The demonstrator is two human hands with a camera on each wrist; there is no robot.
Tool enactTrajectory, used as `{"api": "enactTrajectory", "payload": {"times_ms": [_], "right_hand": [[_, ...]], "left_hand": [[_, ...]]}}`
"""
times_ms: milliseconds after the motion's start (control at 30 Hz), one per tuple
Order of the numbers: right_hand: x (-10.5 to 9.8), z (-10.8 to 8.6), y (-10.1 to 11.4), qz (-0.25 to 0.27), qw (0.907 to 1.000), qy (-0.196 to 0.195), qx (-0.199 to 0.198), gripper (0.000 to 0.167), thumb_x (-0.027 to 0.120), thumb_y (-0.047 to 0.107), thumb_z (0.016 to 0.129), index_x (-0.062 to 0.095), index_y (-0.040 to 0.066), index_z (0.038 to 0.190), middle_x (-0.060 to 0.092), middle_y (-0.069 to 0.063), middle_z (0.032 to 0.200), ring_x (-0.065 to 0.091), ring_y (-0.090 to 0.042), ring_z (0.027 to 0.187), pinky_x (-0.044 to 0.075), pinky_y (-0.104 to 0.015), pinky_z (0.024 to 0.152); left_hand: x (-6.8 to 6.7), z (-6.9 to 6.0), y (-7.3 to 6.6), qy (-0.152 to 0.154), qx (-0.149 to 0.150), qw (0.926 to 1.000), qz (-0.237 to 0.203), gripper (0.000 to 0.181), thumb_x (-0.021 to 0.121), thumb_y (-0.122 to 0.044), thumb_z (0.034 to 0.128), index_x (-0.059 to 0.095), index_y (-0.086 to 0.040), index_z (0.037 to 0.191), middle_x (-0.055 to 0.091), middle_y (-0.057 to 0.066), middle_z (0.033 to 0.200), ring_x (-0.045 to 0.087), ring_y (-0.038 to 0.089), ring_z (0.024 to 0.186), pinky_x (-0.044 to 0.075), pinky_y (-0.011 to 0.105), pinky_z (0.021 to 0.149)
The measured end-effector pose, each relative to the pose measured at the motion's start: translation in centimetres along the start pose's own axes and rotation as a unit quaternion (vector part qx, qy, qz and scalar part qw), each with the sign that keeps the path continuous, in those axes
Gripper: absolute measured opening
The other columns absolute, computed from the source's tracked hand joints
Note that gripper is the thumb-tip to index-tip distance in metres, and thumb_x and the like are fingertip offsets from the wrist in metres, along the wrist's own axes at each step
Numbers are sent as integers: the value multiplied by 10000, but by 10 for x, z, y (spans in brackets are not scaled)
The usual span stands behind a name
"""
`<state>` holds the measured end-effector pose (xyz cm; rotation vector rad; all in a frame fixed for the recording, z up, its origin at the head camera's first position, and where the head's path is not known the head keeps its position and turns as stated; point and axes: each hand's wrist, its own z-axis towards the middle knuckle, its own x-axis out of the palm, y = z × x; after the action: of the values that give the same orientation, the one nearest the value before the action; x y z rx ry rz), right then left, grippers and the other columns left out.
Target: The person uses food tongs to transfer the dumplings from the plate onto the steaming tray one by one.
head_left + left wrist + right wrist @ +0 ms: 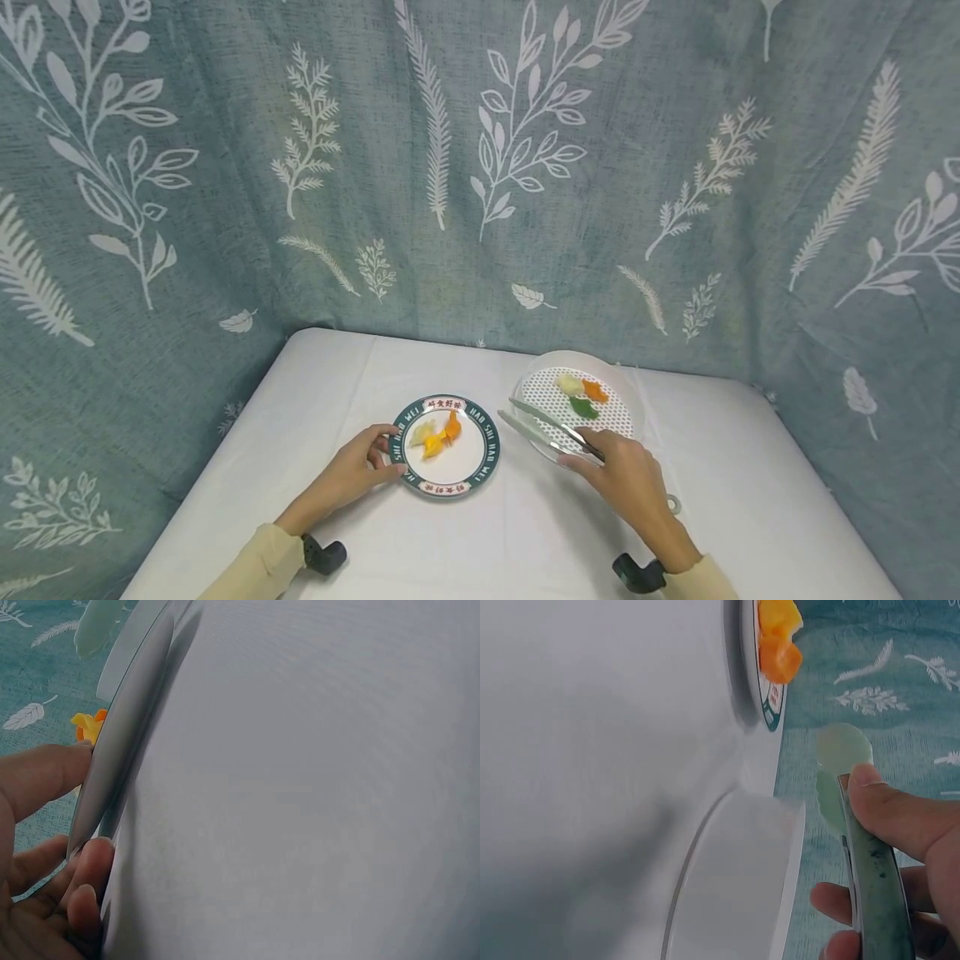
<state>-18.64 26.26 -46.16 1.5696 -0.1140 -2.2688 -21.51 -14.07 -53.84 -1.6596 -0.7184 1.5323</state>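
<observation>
My left hand (366, 463) grips the left rim of a round white plate (465, 454) with a dark green lettered border. On the plate lie a pale piece (422, 432), a yellow piece (433, 446) and an orange piece (452, 427) of what looks like food. My right hand (626, 477) holds tongs (543, 421) with pale green tips, spread apart with nothing between them. Beneath the tongs stands a round white perforated basket (540, 390). It holds a pale piece (570, 384), an orange piece (595, 391) and a green piece (583, 407).
A white cloth (435, 550) covers the table. Behind it hangs a blue-green leaf-patterned curtain (465, 275), which also closes off both sides. A small grey ring (673, 503) shows beside the right wrist. The basket stands to the right of the plate, a short gap between them.
</observation>
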Motion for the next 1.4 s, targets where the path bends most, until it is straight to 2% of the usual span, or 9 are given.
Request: {"api": "enactTrajectory", "payload": {"times_ms": [133,200,300,500,700,933,1133,1400], "right_hand": [[5,0,11,62,9999,76,-28,556,865,499,779,776,146,1200,769,-41,1004,627,-172,742,491,-382,592],[8,0,16,122,9999,79,-42,546,881,481,764,780,157,1191,766,-5,980,565,-127,714,451,-342,580],[13,-2,25,194,9997,112,-96,543,892,463,751,782,158,1186,762,15,973,566,-102,723,459,-330,587],[25,-5,41,127,9993,274,-200,546,890,487,737,789,173,1172,747,46,925,546,-85,698,463,-308,583],[33,-8,53,70,9989,128,-440,504,879,502,736,799,187,1122,657,94,786,450,-73,624,385,-261,518],[38,-12,63,-128,9994,130,-309,517,858,520,763,791,183,1149,611,74,773,410,-73,598,353,-262,501],[42,-13,61,-598,9978,84,-288,546,857,533,763,785,166,1161,665,38,843,420,-94,584,364,-262,489],[42,-12,55,-637,9976,-88,-242,545,872,530,747,787,166,1143,616,56,768,393,-106,545,344,-274,470]], "left_hand": [[0,0,-1,-10,-26,10000,37,655,866,-209,842,558,-118,1413,582,-2,1075,528,135,822,459,270,665],[0,0,-1,0,-42,10000,55,655,866,-210,842,558,-119,1413,582,-2,1074,528,135,821,459,268,665],[-1,0,-1,1,-43,10000,76,657,867,-211,841,558,-118,1412,582,-1,1072,529,135,819,461,268,664],[0,1,-1,1,7,10000,13,663,874,-219,835,559,-116,1409,585,2,1074,537,134,810,460,273,662],[0,1,2,-5,66,10000,26,663,874,-230,835,559,-119,1409,587,-1,1075,534,133,813,460,269,657],[1,1,4,-10,85,10000,-25,659,870,-232,839,560,-121,1411,579,-3,1075,528,134,815,458,265,650],[-1,1,3,69,41,10000,-27,653,861,-248,849,557,-125,1413,585,2,1074,524,138,809,453,276,661],[-2,1,3,100,15,9999,13,644,853,-249,857,553,-136,1416,590,3,1088,522,138,818,452,289,685]]}}
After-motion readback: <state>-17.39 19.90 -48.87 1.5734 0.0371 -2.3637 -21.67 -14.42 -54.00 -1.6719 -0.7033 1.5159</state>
